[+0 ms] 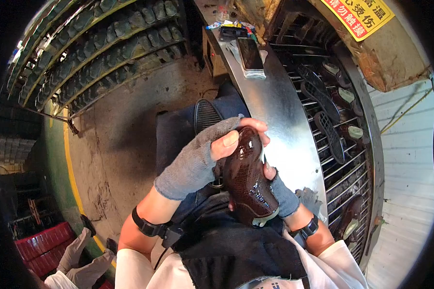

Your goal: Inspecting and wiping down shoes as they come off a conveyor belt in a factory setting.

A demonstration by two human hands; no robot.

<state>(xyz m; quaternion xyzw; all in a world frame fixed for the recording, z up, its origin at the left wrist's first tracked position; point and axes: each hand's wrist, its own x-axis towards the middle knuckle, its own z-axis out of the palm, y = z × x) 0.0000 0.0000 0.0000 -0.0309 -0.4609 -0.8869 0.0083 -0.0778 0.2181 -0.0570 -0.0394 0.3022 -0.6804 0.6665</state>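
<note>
Over my lap I hold a glossy dark brown shoe upper (246, 183) with a scale-like pattern, stretched over a last. My left hand (205, 149), in a grey fingerless glove, wraps its far, toe end, thumb on top and fingers over the tip. On the other side my right hand (280, 189), gloved likewise, grips its flank; the thumb shows and the other fingers are mostly hidden beneath. A pale edge of the last shows at the near end. Black ribbed soles (329, 137) lie on the wire rack to my right.
Right of me runs a metal worktop (287, 111) bearing a phone (248, 54). Beyond it, the rack (345, 178) carries several brown lasted uppers (354, 132). Shelves of dark shoe forms (111, 48) stand far left. Another person's legs (84, 255) are at lower left, near red stacked items (46, 243).
</note>
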